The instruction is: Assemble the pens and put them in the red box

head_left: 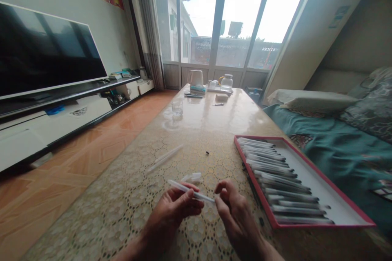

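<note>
My left hand (171, 212) is closed around a slim white pen (206, 198), which lies nearly level and slants down to the right. At the pen's right end, my right hand (234, 206) pinches with thumb and forefinger; its fingertips partly hide that end. Just beyond my left hand, whitish translucent pen caps (196, 177) lie on the patterned table (128, 195). Clear thin tubes (167, 157) rest farther to the left. A small black piece (207, 153) sits beyond my hands. To the right, a red-rimmed box (333, 187) holds a row of many similar pens with dark ends.
A drinking glass (177, 108) stands toward the far left of the table. At the far end are a glass pitcher (227, 82), a small box (221, 97) and other items. Small dark pieces (261, 222) lie beside the red box. A teal-covered sofa (318, 138) borders the right side.
</note>
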{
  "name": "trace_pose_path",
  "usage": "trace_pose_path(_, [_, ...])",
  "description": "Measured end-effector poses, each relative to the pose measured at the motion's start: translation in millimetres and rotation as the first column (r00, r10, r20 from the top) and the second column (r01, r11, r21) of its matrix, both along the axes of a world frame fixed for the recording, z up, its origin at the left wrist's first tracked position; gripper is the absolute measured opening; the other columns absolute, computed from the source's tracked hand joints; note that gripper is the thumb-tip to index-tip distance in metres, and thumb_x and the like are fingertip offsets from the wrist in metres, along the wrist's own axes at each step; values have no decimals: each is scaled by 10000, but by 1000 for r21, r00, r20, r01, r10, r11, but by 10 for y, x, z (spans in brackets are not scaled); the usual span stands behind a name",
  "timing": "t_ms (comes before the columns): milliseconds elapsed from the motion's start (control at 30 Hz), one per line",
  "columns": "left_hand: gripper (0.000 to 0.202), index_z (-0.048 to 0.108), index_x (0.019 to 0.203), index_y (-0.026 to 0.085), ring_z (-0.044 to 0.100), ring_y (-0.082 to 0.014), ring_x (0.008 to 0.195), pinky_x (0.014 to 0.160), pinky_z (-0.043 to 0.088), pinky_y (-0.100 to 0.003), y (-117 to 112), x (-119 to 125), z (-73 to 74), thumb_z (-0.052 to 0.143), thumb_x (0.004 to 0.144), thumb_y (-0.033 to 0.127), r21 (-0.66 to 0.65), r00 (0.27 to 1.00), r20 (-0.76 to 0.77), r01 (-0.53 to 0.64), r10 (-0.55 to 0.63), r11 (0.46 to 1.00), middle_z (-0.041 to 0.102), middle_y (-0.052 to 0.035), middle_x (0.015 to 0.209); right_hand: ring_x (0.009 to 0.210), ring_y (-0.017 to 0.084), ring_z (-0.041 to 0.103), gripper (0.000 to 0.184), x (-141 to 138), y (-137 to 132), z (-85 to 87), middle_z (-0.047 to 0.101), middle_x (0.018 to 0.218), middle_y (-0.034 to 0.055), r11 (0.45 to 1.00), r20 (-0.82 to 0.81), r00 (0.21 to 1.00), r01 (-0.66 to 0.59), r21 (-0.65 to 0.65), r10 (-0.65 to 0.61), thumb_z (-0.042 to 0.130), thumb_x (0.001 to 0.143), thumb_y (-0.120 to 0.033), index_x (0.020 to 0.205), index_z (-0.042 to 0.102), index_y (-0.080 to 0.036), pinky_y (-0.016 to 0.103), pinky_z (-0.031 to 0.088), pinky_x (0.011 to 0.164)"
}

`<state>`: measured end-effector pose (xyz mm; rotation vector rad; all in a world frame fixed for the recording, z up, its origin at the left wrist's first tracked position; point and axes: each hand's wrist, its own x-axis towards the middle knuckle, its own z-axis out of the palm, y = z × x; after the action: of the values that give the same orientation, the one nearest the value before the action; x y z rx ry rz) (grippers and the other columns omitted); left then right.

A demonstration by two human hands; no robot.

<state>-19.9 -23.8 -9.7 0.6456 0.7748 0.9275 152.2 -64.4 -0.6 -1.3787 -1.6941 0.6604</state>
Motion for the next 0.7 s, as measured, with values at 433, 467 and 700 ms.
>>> trace_pose_path(433, [119, 648, 765, 126, 705, -156, 680, 693, 573, -243, 111, -89, -54, 559, 790, 51, -224, 928, 142, -308, 344, 925, 739, -64, 721, 595, 134, 576, 270, 203, 409, -227, 583, 654, 7, 974, 173, 961, 224, -43, -214, 348, 913, -298, 782, 551, -176, 208, 412, 541])
trace_pose_path(467, [94, 642, 771, 130, 705, -160, 683, 694, 571, -248, 97, -76, -55, 578, 783, 63, -207, 935, 131, -299, 329, 932, 742, -67, 732, 642, 138, 592, 241, 199, 462, -223, 608, 700, 21, 975, 260, 944, 218, -30, -203, 359, 903, -253, 812, 567, -172, 207, 419, 569])
trace_pose_path(700, [108, 598, 826, 139, 703, -190, 708, 708, 553, -291, 69, -18, -110, 666, 744, 160, -71, 972, 37, -228, 231, 971, 745, -88, 745, 839, 156, 596, 241, 154, 1026, -166, 606, 959, 79, 986, 490, 859, 169, 2, -148, 415, 852, -93, 986, 600, -170, 216, 395, 698])
